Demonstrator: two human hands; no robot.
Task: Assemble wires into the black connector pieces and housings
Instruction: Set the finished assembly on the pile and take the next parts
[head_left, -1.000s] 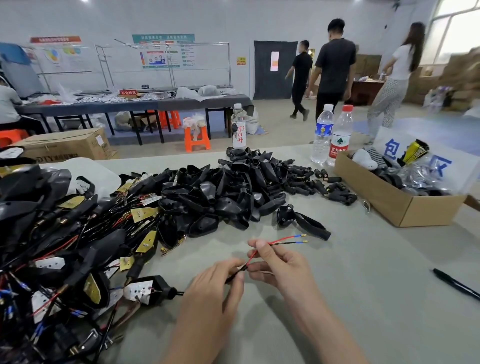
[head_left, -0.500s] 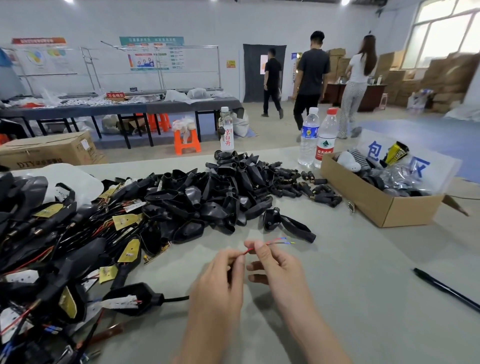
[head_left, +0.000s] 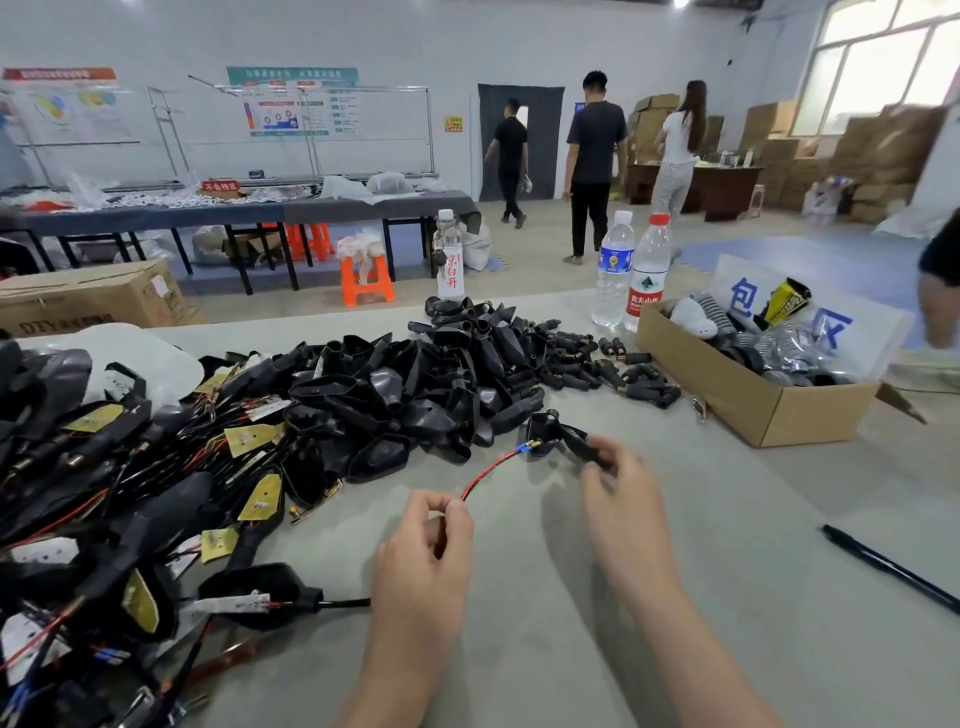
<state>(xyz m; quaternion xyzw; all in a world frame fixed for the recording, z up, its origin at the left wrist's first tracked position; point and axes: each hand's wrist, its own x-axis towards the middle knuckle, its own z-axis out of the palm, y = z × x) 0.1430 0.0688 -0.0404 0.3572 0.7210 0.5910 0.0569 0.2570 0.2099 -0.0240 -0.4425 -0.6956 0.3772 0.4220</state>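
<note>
Red wire (head_left: 488, 470) in left hand (head_left: 426, 545)

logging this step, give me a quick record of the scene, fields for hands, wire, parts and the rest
left hand: pinches red wire
right hand: pinches tail of one housing
terminal: blue, at wire's free end, near the housing, not seen inserted
pile: black housings, beyond the hands
box: open, right of pile
pen: on table, far right

Grey table (head_left: 675, 649): black housings (head_left: 415, 384), pen (head_left: 891, 569).
</note>
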